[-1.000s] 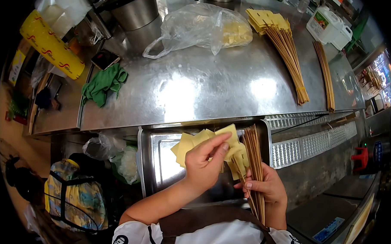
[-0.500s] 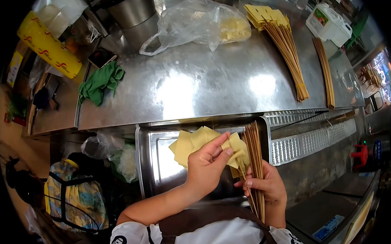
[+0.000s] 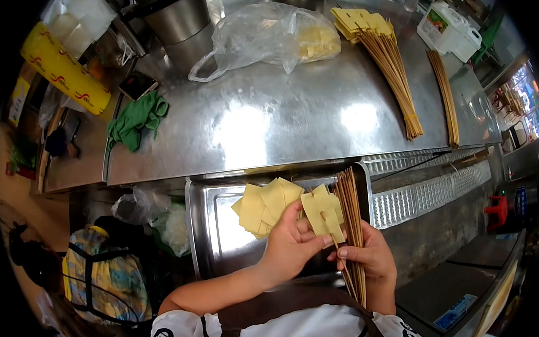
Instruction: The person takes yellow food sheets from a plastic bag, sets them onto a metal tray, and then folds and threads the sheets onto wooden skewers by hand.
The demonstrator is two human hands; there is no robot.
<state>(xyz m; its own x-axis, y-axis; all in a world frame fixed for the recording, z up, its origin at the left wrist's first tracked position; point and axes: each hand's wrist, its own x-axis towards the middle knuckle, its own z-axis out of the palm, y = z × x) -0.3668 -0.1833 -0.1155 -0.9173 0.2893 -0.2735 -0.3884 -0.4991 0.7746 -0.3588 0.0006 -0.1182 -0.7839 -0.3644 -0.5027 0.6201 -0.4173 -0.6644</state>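
Yellow roll (image 3: 65, 68), its red print illegible; left fingers (image 3: 315, 245) pinched on yellow sheet (image 3: 317, 203), right fingers (image 3: 352, 254) round sticks (image 3: 352, 216).

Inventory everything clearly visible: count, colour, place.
Loose sheets: several, yellow, tray
Threaded sheets: unclear, yellow, left hand
Stick bundle: one, brown, right hand
Tray: one, silver, below table
Table: one, silver, centre
Plastic bag: one, clear, table
Sheet-topped bundle: one, yellow, upper right
Bare-stick bundle: one, brown, farther right
Jugs: two, white, upper right
Cloth: one, green, table left
Roll: one, yellow, upper left
Pot: one, grey, upper left
Left hand: one, bare, centre
Right hand: one, bare, centre
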